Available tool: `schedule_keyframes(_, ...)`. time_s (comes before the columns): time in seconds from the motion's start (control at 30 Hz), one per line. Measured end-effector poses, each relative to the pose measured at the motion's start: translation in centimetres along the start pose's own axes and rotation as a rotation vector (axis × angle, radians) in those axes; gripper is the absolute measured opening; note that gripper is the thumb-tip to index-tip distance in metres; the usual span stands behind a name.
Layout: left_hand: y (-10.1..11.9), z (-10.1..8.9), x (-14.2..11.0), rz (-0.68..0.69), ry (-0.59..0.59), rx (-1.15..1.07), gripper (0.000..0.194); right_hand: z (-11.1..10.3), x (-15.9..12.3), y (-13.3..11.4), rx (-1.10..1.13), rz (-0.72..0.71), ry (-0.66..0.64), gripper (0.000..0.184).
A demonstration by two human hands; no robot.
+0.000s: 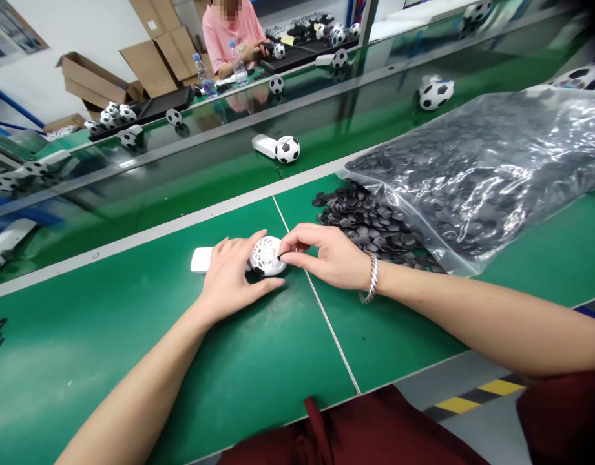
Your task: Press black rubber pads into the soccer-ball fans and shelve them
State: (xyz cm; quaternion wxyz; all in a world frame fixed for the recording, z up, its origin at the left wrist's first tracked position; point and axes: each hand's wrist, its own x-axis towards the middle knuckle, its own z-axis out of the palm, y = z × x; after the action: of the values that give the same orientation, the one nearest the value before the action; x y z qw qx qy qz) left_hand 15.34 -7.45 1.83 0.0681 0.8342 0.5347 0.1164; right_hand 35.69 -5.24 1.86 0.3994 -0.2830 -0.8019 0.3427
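Note:
On the green tabletop lies a white piece with a flat handle and a round soccer-ball head (267,256). Its upper face is an open white lattice, and black patches show along its lower side. My left hand (233,271) lies over the handle, thumb and index finger curved around the head and steadying it. From the right, my right hand (323,255) pinches a small black patch (280,258) at the head's right edge. Its fingertips partly hide the patch. Just beyond my right hand is a pile of loose black patches (369,223).
A clear plastic bag (481,168) full of black patches lies at the right. Beyond the metal edge runs a green conveyor (219,171) carrying several soccer-ball pieces, one (288,149) straight ahead. Across it a person in pink (229,39) works near bottles and cardboard boxes (91,81).

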Motion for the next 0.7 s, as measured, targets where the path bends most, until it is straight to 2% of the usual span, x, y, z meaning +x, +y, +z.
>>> schedule_keyframes(0.17,0.4,0.0,0.1,-0.029,0.027,-0.025,0.076,0.5,-0.2,0.5,0.062,0.077,-0.063,0.002)
schedule_keyframes(0.4,0.5,0.3,0.1,-0.052,0.051,-0.021,0.065,1.2,-0.1,1.0,0.159,0.147,-0.044,0.004)
schedule_keyframes(0.53,0.7,0.3,0.2,-0.059,0.065,-0.030,0.061,1.3,-0.1,1.2,0.119,0.139,-0.021,0.007)
schedule_keyframes(0.6,0.7,0.3,0.2,-0.058,0.063,-0.034,0.060,1.3,-0.1,1.5,0.051,0.120,0.002,0.013)
schedule_keyframes(0.7,0.8,0.3,0.2,-0.059,0.065,-0.031,0.058,1.3,0.0,2.0,-0.030,0.138,0.022,0.033)
